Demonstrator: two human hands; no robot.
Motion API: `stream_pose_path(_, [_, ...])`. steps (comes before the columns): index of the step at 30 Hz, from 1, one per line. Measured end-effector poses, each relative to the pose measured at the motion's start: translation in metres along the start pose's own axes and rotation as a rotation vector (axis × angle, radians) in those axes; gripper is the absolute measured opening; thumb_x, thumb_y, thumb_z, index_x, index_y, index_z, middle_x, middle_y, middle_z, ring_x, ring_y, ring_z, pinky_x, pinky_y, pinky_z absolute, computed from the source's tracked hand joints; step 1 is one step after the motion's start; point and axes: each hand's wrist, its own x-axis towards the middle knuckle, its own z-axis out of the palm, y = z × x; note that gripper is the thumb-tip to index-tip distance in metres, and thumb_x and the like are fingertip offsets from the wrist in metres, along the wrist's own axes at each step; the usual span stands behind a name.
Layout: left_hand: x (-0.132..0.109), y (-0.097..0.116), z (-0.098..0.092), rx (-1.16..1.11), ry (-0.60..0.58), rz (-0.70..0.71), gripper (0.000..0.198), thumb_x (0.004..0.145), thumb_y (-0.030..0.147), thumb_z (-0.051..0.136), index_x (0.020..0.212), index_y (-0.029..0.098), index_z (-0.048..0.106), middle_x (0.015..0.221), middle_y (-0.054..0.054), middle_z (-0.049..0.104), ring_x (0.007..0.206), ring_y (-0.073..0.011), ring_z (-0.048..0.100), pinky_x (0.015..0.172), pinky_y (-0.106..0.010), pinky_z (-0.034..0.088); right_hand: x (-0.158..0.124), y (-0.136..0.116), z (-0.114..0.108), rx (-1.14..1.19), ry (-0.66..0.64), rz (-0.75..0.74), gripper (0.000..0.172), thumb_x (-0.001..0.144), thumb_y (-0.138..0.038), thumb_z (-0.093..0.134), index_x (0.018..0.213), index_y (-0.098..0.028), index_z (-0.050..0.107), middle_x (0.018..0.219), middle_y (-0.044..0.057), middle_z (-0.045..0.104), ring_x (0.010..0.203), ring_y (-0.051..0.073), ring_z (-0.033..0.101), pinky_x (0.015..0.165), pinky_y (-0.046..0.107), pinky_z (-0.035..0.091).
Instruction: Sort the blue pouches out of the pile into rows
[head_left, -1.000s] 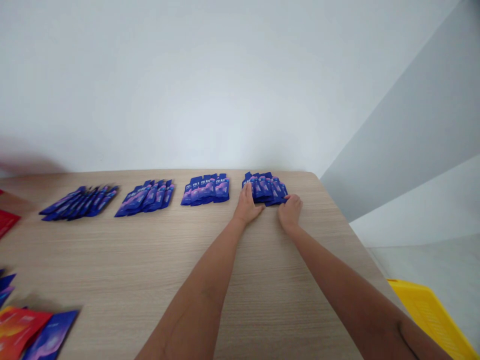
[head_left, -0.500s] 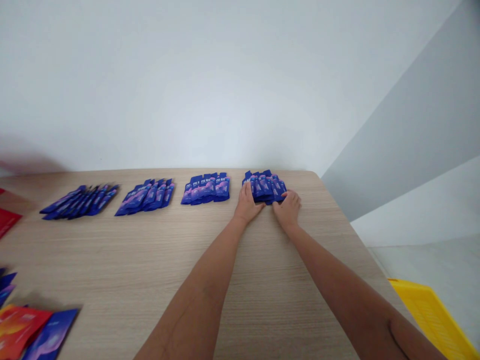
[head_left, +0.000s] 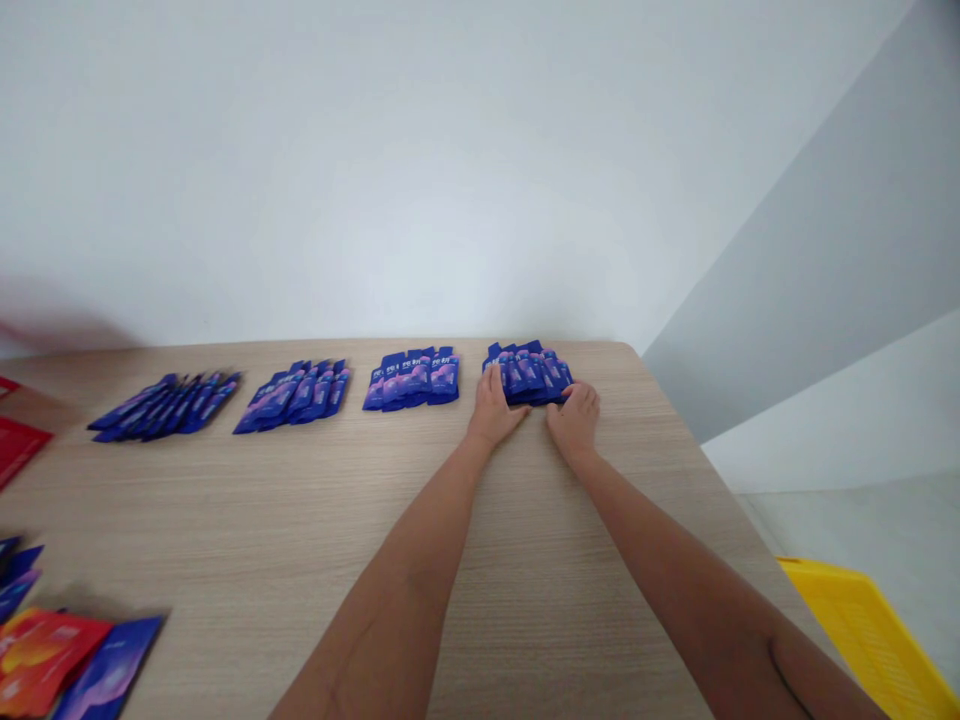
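Note:
A fanned stack of blue sachets (head_left: 531, 371) lies at the far right of the wooden table (head_left: 300, 500). My left hand (head_left: 495, 410) rests flat against the stack's left edge, fingers stretched out. My right hand (head_left: 576, 413) lies against its front right corner, fingers curled lightly on the sachets. Both hands press the stack from either side. Three more fanned groups of blue sachets run leftward along the back of the table: one (head_left: 412, 379) beside my left hand, one (head_left: 295, 394) further on, and one (head_left: 166, 405) at the far left.
Red packets (head_left: 19, 440) lie at the left edge. A mix of red and blue packets (head_left: 67, 665) sits at the near left corner. A yellow crate (head_left: 870, 640) stands on the floor to the right of the table. A white wall rises behind.
My right hand has slid a little left, pushing the stack's right side in so the sachets sit closer together. My left hand has stayed put.

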Motion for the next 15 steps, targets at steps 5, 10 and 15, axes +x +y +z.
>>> stream_pose_path(5, [-0.001,0.006,-0.004,0.074,0.001,0.007,0.098,0.068,0.05,0.071,0.141,0.009,0.021,0.144,-0.027,0.033,0.137,-0.0356,0.028,0.112,-0.052,0.023,-0.005,0.006,-0.002,0.065,0.067,-0.008,0.039,0.064,-0.009,0.043,0.103,-0.014,0.041,0.105,0.016,0.049,0.106,0.028,0.042,0.097,0.05,0.034])
stream_pose_path(10, [-0.004,0.012,-0.006,0.138,0.018,-0.026,0.095,0.07,0.053,0.067,0.14,0.008,0.022,0.145,-0.029,0.031,0.138,-0.0375,0.025,0.111,-0.056,0.02,-0.032,0.003,-0.024,0.064,0.003,-0.021,0.059,0.066,-0.008,0.039,0.125,-0.007,0.035,0.12,0.021,0.046,0.116,0.029,0.039,0.101,0.052,0.032])
stream_pose_path(15, [-0.004,0.015,-0.008,0.173,0.019,-0.051,0.095,0.069,0.05,0.069,0.14,0.007,0.024,0.145,-0.029,0.03,0.138,-0.0378,0.025,0.111,-0.055,0.02,-0.071,-0.001,-0.055,0.068,-0.071,-0.034,0.065,0.072,-0.008,0.037,0.136,-0.009,0.028,0.127,0.02,0.043,0.121,0.029,0.038,0.101,0.054,0.034])
